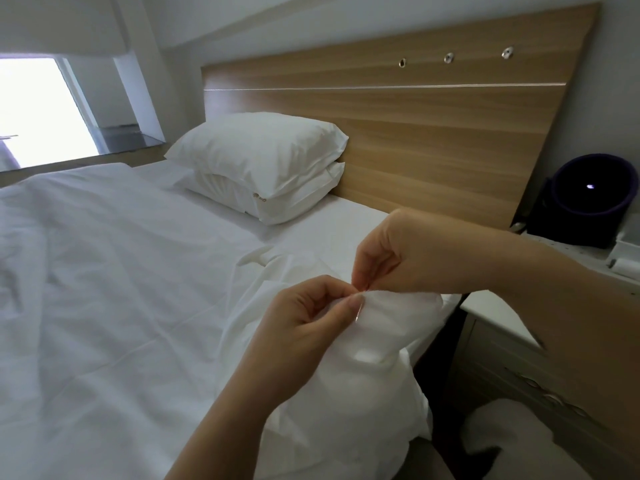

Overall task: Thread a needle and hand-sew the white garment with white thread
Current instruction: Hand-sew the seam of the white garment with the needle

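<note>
The white garment [374, 344] is bunched up at the right edge of the bed, lifted between both hands. My left hand [304, 320] pinches a fold of its upper edge between thumb and fingers. My right hand [398, 258] reaches in from the right, and its thumb and forefinger pinch the thin needle [360, 306] where it enters the fold, just beside my left thumb. Only a short glint of the needle shows. The white thread cannot be made out against the fabric.
The bed [121, 271] has a rumpled white duvet, with two stacked white pillows [266, 164] against a wooden headboard [415, 133]. A white bedside table [512, 327] with drawers stands at the right, carrying a dark round object [585, 195]. A bright window [38, 109] is at far left.
</note>
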The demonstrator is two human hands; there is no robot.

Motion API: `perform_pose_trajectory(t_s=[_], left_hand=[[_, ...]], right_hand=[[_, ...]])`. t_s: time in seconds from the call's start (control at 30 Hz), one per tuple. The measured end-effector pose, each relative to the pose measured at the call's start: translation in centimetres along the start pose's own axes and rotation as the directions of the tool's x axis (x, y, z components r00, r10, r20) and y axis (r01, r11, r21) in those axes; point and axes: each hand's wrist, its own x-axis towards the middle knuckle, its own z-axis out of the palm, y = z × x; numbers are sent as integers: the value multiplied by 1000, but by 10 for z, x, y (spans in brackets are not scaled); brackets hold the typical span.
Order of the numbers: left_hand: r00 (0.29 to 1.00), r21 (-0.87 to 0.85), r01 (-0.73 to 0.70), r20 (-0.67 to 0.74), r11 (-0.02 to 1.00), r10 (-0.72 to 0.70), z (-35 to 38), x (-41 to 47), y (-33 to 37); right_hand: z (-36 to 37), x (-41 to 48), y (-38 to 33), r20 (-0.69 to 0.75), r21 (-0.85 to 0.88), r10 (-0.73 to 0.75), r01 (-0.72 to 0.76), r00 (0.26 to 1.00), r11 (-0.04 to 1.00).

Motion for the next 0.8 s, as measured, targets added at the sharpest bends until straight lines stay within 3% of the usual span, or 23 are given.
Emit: perform_pose_trajectory(t_s=[0.33,0.47,0.57,0.8], left_hand=[[999,2,23,-22,1000,-23,3,2,-1],[998,-1,43,-54,999,-43,1,4,-1],[996,-7,58,-67,998,-58,1,7,-2],[990,-89,98,-96,991,-107,4,12,-6]], right_hand=[[-3,0,5,-12,-12,-8,8,1000,1000],[-9,-4,7,-112,-10,-81,80,990,997],[-7,-10,5,-88,-69,-134,128,987,989],[18,0,15,-203,-249,-265,212,942,945]])
